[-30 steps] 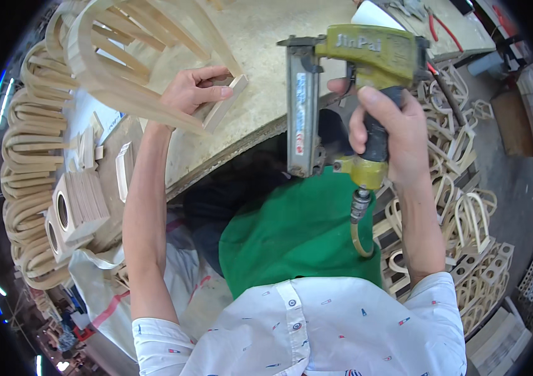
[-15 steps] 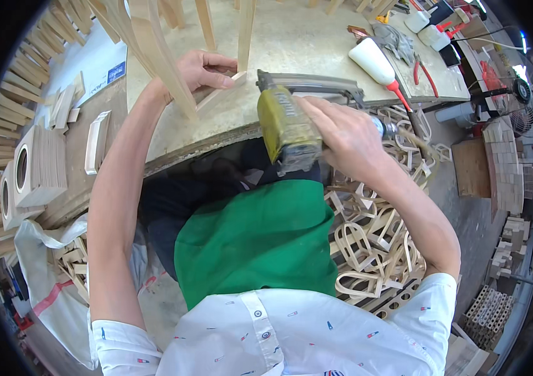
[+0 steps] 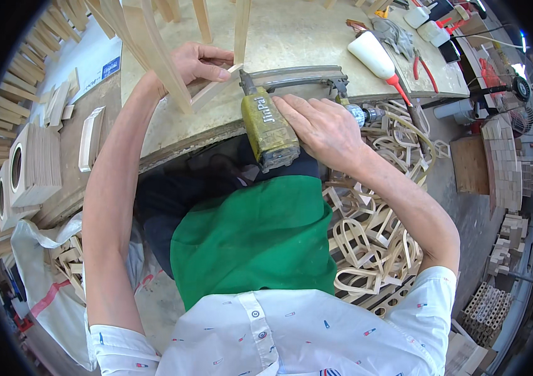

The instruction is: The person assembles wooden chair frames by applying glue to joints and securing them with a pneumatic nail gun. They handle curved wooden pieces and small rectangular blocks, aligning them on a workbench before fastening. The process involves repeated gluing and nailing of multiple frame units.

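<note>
My right hand (image 3: 320, 128) is wrapped round a yellow pneumatic nail gun (image 3: 269, 128) with an air hose fitting. The gun's nose meets the right end of a short wooden crosspiece (image 3: 215, 89). That crosspiece spans two upright wooden legs of a pale wooden frame (image 3: 161, 59) standing on the worktable. My left hand (image 3: 199, 62) reaches in behind the near leg and grips the frame near the joint. Thumb and fingers lie by the crosspiece and the right leg; their exact contact is partly hidden.
A white glue bottle (image 3: 372, 55) with a red tip, red pliers (image 3: 425, 70) and a grey glove (image 3: 393, 34) lie at the table's right. Curved wooden pieces (image 3: 367, 244) pile below right. Wood blocks with round holes (image 3: 31, 166) stand left; a white sack (image 3: 44, 269) holds offcuts.
The nail gun has moved left and slightly up, its nose now at the crosspiece's end. My left hand and the frame have shifted slightly left and up in the view.
</note>
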Demonstrator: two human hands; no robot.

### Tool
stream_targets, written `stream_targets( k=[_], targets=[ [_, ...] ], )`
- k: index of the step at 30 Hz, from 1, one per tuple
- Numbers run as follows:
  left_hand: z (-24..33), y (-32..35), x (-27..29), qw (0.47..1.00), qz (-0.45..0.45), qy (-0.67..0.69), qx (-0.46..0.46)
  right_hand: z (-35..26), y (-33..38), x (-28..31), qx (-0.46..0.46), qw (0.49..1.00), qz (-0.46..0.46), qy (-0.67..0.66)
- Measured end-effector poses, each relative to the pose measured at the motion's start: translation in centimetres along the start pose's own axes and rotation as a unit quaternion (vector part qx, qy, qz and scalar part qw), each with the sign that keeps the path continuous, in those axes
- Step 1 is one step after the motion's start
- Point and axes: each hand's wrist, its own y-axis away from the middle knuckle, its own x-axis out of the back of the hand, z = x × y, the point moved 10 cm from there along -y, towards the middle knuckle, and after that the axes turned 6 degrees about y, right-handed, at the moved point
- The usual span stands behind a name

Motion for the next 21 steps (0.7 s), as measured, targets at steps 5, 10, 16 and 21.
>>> stream_targets(
  k=[5,10,16,21],
  targets=[
    [0.3,0.2,-0.1,1.000,-0.003,-0.002,-0.012,-0.1,-0.1,-0.2,-0.001,1.000,-0.002,0.002],
    [0.0,0.0,-0.1,1.000,-0.005,0.009,-0.007,-0.2,0.0,-0.3,0.002,1.000,0.001,0.002],
    [0.4,0.1,-0.1,1.000,0.005,0.014,-0.019,-0.3,0.0,-0.4,0.000,1.000,-0.017,-0.005],
    [-0.1,-0.1,0.2,0.999,0.014,0.026,-0.032,-0.4,-0.2,-0.7,0.002,1.000,-0.025,-0.007]
  ],
)
